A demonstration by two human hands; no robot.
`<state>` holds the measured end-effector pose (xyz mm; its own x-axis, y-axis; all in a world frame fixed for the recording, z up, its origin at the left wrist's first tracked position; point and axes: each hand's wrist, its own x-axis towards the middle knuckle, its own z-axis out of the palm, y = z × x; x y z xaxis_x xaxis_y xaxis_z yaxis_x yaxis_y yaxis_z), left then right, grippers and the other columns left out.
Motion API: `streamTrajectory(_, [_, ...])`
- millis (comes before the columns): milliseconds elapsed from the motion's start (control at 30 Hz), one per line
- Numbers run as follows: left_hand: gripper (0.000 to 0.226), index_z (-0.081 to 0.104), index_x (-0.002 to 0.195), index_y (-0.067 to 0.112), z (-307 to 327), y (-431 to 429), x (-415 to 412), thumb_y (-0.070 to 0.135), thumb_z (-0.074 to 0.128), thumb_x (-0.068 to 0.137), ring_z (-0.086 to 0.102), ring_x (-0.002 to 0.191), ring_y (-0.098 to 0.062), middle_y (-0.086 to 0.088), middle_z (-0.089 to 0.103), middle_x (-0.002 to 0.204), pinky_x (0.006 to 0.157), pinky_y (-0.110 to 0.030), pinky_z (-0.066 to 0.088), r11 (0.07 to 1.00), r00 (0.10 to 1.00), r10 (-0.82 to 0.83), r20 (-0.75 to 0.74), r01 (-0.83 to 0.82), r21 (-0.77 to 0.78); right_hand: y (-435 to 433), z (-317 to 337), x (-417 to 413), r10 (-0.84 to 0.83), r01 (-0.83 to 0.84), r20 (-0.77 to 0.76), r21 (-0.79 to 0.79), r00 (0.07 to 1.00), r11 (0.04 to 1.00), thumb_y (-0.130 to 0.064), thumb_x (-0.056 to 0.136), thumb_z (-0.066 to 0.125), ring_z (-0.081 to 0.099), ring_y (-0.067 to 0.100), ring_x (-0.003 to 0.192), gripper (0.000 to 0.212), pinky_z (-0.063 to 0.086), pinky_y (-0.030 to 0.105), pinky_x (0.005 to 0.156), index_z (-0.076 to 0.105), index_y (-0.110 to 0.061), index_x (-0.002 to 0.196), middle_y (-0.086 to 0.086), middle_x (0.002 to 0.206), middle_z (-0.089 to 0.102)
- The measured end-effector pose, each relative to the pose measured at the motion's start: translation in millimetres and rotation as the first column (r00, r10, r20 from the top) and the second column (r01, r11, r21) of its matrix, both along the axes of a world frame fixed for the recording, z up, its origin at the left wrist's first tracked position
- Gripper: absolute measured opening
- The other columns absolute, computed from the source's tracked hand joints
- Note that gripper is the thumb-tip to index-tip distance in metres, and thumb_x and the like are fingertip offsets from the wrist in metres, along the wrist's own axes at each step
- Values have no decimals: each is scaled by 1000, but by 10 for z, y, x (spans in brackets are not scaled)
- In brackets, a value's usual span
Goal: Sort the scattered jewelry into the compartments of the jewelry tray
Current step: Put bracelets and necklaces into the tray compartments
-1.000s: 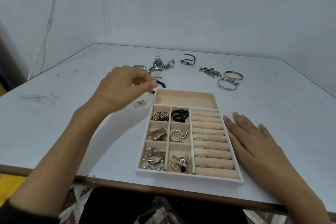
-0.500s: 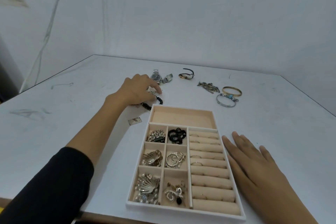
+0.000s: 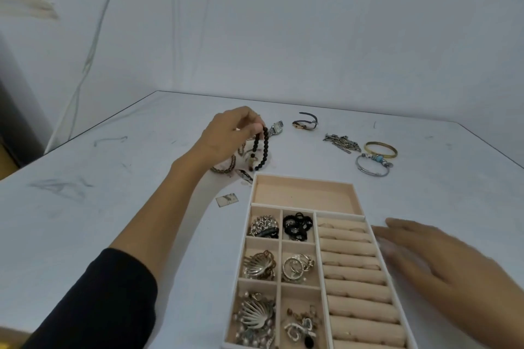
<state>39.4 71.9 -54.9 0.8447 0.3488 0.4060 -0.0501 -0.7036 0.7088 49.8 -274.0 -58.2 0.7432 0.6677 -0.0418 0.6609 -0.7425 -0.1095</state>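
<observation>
My left hand (image 3: 226,136) pinches a black beaded bracelet (image 3: 262,150) and holds it dangling just above the table, behind the far left corner of the jewelry tray (image 3: 368,231). The beige tray has an empty long compartment (image 3: 306,193) at its far end, six small compartments with brooches and rings, and ring rolls on the right. My right hand (image 3: 442,261) lies flat with straight fingers beside the tray's right wall, blurred. A brown bead bracelet (image 3: 225,168) lies under my left wrist.
Scattered on the white table behind the tray: a silver watch (image 3: 275,129), a dark strap watch (image 3: 305,121), a metal link chain (image 3: 341,142), a gold bangle (image 3: 380,149), a silver charm bracelet (image 3: 373,166) and a small plastic bag (image 3: 226,199). A wall stands behind.
My left hand reached to the pile behind the tray, pinched the black beaded bracelet and lifted it off the table. The view tilted closer to the tray; my right hand shifted slightly.
</observation>
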Motion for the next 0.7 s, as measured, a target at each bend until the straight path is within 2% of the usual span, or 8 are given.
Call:
streamTrajectory(67, [7, 63, 95, 18, 36, -15, -21, 20, 57, 95, 60, 84, -5, 10, 67, 89, 79, -23, 45, 997, 997, 15, 75, -10, -70, 109, 178, 45, 4, -6, 20, 120, 1000, 993, -85, 70, 13, 51, -2, 117, 58, 43, 30, 90, 50, -61, 108, -34, 118, 53])
streamTrajectory(133, [9, 62, 97, 14, 71, -15, -45, 17, 54, 96, 60, 82, -6, 8, 67, 85, 79, -23, 46, 990, 989, 24, 146, -3, -141, 337, 336, 126, 3, -11, 50, 155, 999, 988, -63, 87, 34, 58, 0, 103, 30, 45, 32, 81, 55, -55, 106, -28, 108, 60])
streamTrajectory(233, [9, 59, 94, 15, 109, -16, -85, 13, 51, 98, 59, 79, -11, 4, 65, 83, 81, -22, 48, 966, 968, 42, 248, 24, -256, 780, 499, 222, 80, -92, 71, 197, 994, 976, -49, 90, 46, 59, 3, 94, 24, 46, 31, 79, 61, -44, 107, -23, 103, 61])
streamTrajectory(333, [11, 56, 93, 18, 147, -20, -108, 15, 48, 100, 57, 76, -10, 4, 62, 80, 69, -11, 44, 950, 944, 95, 316, 9, -313, 1276, 495, 311, 187, -195, 57, 219, 981, 956, -39, 88, 55, 61, 10, 92, 19, 50, 34, 81, 68, -34, 101, -15, 96, 64])
streamTrajectory(433, [9, 55, 96, 17, 174, -14, -112, 16, 47, 100, 56, 75, -8, 4, 61, 82, 66, -8, 42, 940, 924, 138, 356, -8, -342, 1795, 390, 380, 307, -296, -17, 220, 951, 929, -30, 89, 57, 63, 16, 92, 22, 52, 38, 84, 72, -21, 101, -4, 104, 69])
streamTrajectory(500, [9, 54, 97, 18, 170, -1, -108, 16, 46, 100, 56, 77, -9, 6, 61, 83, 69, -11, 42, 937, 907, 168, 386, -25, -349, 2115, 278, 439, 360, -342, -53, 213, 932, 916, -25, 89, 56, 62, 19, 98, 23, 51, 38, 86, 71, -17, 104, 1, 109, 68])
streamTrajectory(633, [9, 55, 98, 18, 160, 10, -111, 17, 47, 99, 56, 79, -10, 8, 61, 84, 75, -20, 45, 935, 861, 220, 459, -52, -350, 2563, 68, 534, 314, -296, -59, 210, 947, 932, -30, 91, 53, 57, 21, 110, 32, 48, 39, 92, 63, -19, 120, 1, 123, 62])
streamTrajectory(700, [8, 56, 96, 21, 161, 22, -121, 20, 48, 99, 56, 81, -10, 10, 61, 85, 79, -24, 46, 932, 848, 243, 472, -70, -355, 2681, 4, 549, 252, -243, -20, 206, 967, 948, -35, 91, 56, 60, 23, 106, 29, 48, 34, 83, 66, -20, 115, 3, 115, 65])
